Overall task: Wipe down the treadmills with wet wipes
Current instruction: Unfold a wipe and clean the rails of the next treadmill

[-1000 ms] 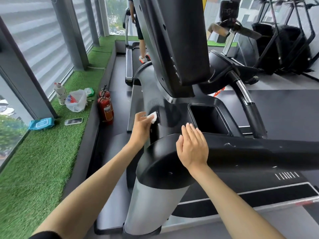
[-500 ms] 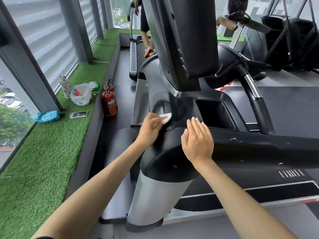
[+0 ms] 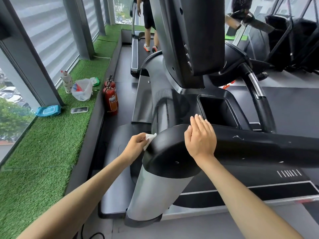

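From my remote seat, the biggest thing in view was the treadmill, its black side arm running off to the right of the grip and its silver upright dropping below it. A second treadmill stood well beyond the grip, with a person on its belt, so I counted two in this row. A strip of artificial turf lay to the left of the grip. My right hand lay flat on top of the arm, fingers straight and together, pointing away towards the tray recess. My left hand pinched one wet wipe in curled fingers. The wipe was bunched into a white wad and pressed to the left edge of the arm's rounded end, its long axis steep with the top leaning right. Up and left of the grip stood two red fire extinguishers, their labels too small to read. Further left on the turf sat one plastic bag with red and blue print I couldn't read, one bottle, one blue wipes pack, one green pack and one phone.
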The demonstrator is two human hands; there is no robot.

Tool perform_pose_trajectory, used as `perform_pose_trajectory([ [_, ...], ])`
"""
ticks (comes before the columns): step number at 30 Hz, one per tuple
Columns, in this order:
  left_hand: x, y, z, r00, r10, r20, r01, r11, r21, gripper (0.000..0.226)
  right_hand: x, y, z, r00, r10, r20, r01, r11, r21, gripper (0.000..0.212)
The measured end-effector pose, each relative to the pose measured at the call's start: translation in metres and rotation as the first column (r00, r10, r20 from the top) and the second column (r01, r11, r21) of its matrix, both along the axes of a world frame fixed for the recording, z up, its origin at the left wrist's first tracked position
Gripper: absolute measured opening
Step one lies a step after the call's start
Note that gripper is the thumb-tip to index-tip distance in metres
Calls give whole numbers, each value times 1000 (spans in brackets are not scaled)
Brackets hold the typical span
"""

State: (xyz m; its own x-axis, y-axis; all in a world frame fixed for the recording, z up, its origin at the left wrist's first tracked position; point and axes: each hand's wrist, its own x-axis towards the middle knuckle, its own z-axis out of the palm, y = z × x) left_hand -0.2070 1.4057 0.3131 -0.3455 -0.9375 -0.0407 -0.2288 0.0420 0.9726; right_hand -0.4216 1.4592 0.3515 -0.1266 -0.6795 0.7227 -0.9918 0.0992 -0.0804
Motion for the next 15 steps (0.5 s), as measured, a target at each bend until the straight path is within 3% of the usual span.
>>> perform_pose_trajectory([
  [3, -30, -11, 31, 993, -7, 119, 34, 975, -222, 15, 0, -1, 0, 1000, 4, -4, -5, 1000, -14, 45],
  [6, -74, -17, 70, 947, -97, 307, 231, 869, -437, 22, -1, -1, 0, 1000, 1, -10, -1, 1000, -18, 44],
  [10, -86, -15, 79, 917, -91, 389, 282, 837, -469, 25, -1, 0, 1, 1000, 31, 2, -31, 1000, 3, 44],
  [15, -54, -16, 65, 937, 3, 349, 110, 946, -305, 21, -14, 9, 11, 972, 231, 54, -234, 970, 68, 48],
])
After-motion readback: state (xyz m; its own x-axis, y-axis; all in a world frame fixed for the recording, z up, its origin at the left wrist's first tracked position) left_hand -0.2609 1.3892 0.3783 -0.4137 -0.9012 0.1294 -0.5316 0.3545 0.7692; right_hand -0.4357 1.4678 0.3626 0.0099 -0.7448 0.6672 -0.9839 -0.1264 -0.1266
